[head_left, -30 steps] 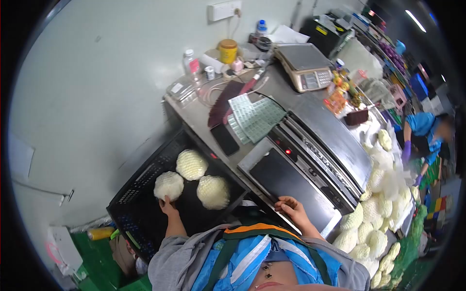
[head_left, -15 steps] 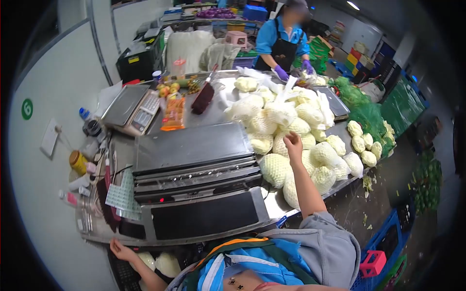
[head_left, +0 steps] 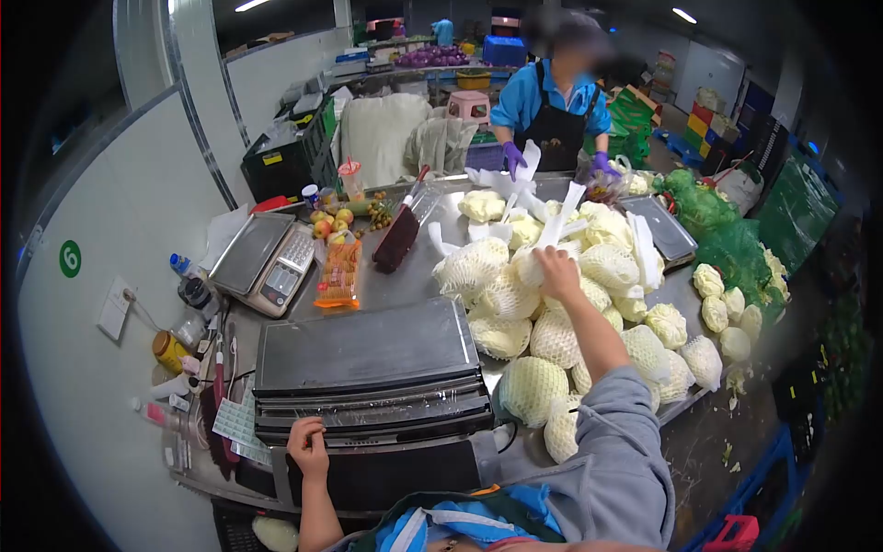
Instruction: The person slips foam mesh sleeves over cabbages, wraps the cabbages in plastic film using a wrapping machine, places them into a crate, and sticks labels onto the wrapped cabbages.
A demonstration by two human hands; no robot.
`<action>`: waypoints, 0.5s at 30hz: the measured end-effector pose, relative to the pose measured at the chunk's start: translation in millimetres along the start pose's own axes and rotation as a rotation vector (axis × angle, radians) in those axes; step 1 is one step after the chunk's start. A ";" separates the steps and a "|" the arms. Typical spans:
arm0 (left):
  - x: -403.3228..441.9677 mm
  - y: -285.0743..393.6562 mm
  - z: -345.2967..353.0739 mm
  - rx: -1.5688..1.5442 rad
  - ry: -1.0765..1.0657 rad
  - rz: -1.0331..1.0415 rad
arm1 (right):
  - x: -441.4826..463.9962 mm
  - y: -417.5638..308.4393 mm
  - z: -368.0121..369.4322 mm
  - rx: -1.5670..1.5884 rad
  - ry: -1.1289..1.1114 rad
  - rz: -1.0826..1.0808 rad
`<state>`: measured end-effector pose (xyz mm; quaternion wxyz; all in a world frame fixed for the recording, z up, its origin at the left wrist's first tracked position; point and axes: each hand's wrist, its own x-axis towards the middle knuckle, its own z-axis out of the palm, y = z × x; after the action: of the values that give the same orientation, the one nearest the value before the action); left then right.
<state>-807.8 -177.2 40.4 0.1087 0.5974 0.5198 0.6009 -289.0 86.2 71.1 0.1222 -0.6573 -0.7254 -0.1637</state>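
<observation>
My right hand [head_left: 557, 274] is closed on a white net-wrapped cabbage [head_left: 532, 267] in the pile on the metal table [head_left: 425, 267]. More pale cabbages in foam nets [head_left: 533, 391] lie around and below it. My left hand [head_left: 308, 443] hovers over the front of the wrapping machine [head_left: 363, 345], its fingers curled; whether anything is between them is too small to tell. At the bottom left, one netted cabbage [head_left: 275, 533] shows in the black crate [head_left: 235, 526].
A co-worker with purple gloves [head_left: 513, 158] stands across the table. Left are a weighing scale [head_left: 264, 262], an orange packet [head_left: 339, 273], a dark red brush [head_left: 397, 239] and fruit [head_left: 332, 224]. Green net sacks [head_left: 736, 248] lie at the right.
The view has swung from the crate to the table. My right hand has reached forward into the pile and closed on a cabbage. My left hand has left the crate and moved over the machine.
</observation>
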 end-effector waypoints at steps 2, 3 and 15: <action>-3.2 -0.2 -4.1 0.048 -0.012 0.000 | -7.8 15.6 -8.9 0.120 -0.013 0.050; -2.8 3.8 -3.7 0.045 -0.007 -0.005 | -16.3 25.9 -12.6 0.296 0.157 0.161; 71.6 86.3 140.6 -0.472 -0.226 -0.059 | -90.5 -188.8 -112.3 2.289 -0.542 0.562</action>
<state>-667.5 -91.5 113.1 0.3197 0.6035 0.3669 0.6317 -471.3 -56.7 124.0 0.5088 -0.3161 -0.2844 0.7486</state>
